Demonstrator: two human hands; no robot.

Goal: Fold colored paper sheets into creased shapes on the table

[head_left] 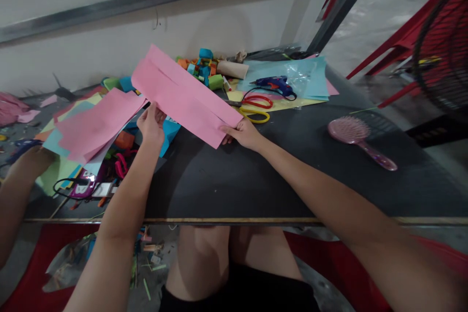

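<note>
A long pink sheet of paper [186,92] is held up over the dark table, tilted down toward the right. My left hand [151,122] is closed on its lower left edge. At the sheet's lower right end, my right hand [241,134] pinches the corner between thumb and fingers. Just beyond that hand lie scissors with red and yellow handles [258,117], their blades partly hidden by the sheet. To the left of my left hand rests a stack of coloured paper with pink sheets on top [98,124].
A blue glue gun [274,85] lies on blue paper [316,75] at the back. A cardboard tube [232,69] is beside coloured paper pieces [204,68]. A pink hairbrush [351,131] lies right, near a fan [444,53]. Another person's hand [34,161] is at the left.
</note>
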